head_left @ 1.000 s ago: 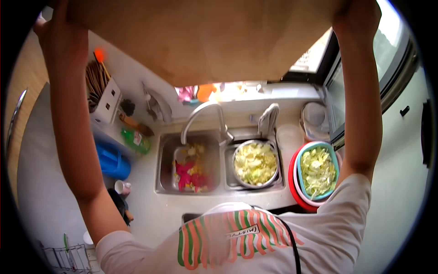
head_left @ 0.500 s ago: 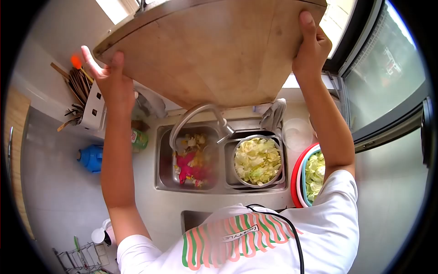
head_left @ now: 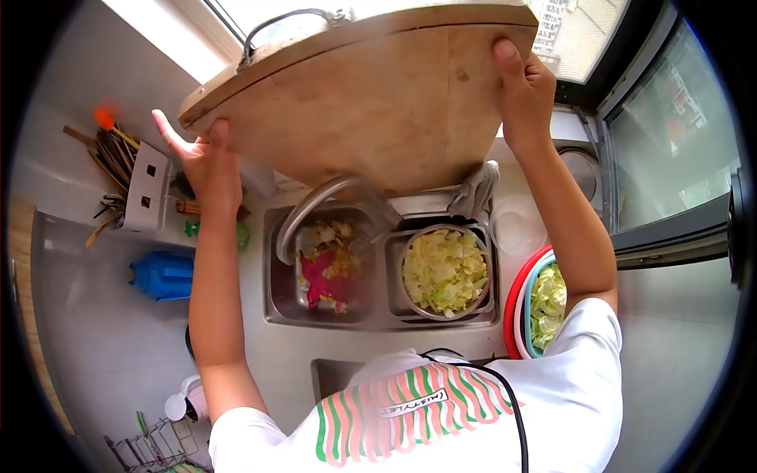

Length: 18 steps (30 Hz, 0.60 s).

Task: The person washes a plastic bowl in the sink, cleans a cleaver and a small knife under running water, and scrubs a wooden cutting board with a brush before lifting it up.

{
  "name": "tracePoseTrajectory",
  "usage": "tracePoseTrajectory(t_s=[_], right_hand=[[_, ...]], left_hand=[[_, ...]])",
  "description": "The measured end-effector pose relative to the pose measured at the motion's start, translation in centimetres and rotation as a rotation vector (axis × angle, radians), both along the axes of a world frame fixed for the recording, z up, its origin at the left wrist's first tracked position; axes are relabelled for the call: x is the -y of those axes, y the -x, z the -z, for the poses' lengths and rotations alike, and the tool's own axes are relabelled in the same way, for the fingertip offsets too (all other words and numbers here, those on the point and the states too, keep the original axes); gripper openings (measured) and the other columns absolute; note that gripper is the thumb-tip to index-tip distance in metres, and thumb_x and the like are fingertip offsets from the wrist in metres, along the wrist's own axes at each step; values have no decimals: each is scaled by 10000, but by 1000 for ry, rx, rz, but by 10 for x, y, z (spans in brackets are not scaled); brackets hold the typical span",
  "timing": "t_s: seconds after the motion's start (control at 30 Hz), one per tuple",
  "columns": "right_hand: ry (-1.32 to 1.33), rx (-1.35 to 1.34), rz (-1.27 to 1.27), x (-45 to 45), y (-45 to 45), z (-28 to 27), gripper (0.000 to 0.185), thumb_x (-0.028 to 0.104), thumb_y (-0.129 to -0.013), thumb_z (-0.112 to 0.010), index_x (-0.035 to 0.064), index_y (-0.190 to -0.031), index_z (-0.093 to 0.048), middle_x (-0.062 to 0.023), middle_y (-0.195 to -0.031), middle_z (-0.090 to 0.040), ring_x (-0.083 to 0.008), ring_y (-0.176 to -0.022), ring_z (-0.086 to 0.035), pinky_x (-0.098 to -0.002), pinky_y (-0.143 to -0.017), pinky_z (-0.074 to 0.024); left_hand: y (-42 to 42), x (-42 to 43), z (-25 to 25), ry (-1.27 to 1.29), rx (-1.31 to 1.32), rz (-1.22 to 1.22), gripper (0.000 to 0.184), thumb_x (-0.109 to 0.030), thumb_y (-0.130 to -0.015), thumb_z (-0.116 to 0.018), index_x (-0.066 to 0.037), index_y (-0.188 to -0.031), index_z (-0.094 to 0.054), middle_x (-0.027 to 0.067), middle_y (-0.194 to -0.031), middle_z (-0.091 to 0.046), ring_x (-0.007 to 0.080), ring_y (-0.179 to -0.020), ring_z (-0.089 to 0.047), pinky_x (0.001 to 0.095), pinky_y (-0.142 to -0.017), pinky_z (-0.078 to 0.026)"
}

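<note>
A large wooden cutting board [head_left: 378,94] is held up between my two hands, above and behind the sink. My left hand [head_left: 206,162] grips its left corner, thumb on the near face and one finger sticking out past the edge. At the right corner my right hand [head_left: 527,94] is closed round the edge, thumb on the face. A dark metal handle [head_left: 288,17] shows on the board's upper edge. Below the board is the curved faucet [head_left: 303,209], over the left sink basin [head_left: 280,307]. The fingers behind the board are hidden.
Food scraps and a pink cloth-like item [head_left: 319,276] lie in the left basin. A pot of cut cabbage [head_left: 443,272] sits in the right basin. Nested colored basins [head_left: 512,315] with cabbage stand at right. A utensil holder [head_left: 146,189] and blue jug [head_left: 162,274] are at left.
The board has come slightly lower in view, and its top edge and handle show more. My left hand has shifted down and right with it; my right hand has moved slightly left and down.
</note>
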State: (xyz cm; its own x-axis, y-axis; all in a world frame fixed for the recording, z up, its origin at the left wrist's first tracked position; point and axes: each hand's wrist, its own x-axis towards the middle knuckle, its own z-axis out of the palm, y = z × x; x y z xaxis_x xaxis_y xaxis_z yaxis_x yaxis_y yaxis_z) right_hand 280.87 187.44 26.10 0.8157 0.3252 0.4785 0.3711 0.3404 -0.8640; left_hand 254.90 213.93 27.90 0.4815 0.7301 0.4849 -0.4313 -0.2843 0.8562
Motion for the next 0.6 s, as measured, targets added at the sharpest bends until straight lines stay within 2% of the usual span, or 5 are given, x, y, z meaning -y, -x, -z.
tracePoseTrajectory(t_s=[0.1,0.2,0.33,0.4,0.6], right_hand=[[-81,0,-44,3,9,-1,401,426,-879,-760,37,-828,-678,72,-665,-541,-3,-614,-442,-203,-539,-367],[16,133,-57,11,8,7,368,373,-855,-796,32,-811,-666,69,-661,-542,-6,-621,-450,-204,-530,-367],[73,144,-132,2,30,30,365,329,-818,-836,32,-771,-628,71,-648,-523,-18,-624,-455,-216,-520,-374],[12,38,-206,-1,34,33,377,332,-808,-844,33,-767,-617,69,-650,-521,-25,-629,-460,-220,-525,-381],[110,165,-503,13,-1,38,437,450,-889,-736,21,-870,-652,15,-786,-606,-46,-769,-535,-234,-663,-443]], left_hand=[[-5,3,-1,-108,-69,-123,1104,-369,-893,-765,-214,-1599,70,141,-1299,-581,145,-1062,-567,254,-768,-469],[-8,-1,-21,-458,-74,-209,1069,-529,-932,-649,-115,-1582,91,190,-1364,-549,262,-1268,-508,418,-1105,-367],[-31,35,-63,-987,-282,-414,855,-631,-987,-450,-94,-1580,-146,145,-1076,-701,229,-1121,-617,414,-1075,-371],[-41,43,-57,-888,-410,-234,807,-679,-969,-436,-176,-1570,-245,83,-884,-704,110,-640,-552,259,-642,-458],[-37,50,-20,-839,-428,-191,1045,-302,-693,-915,-155,-1513,-283,3,-779,-549,71,-690,-495,214,-648,-420]])
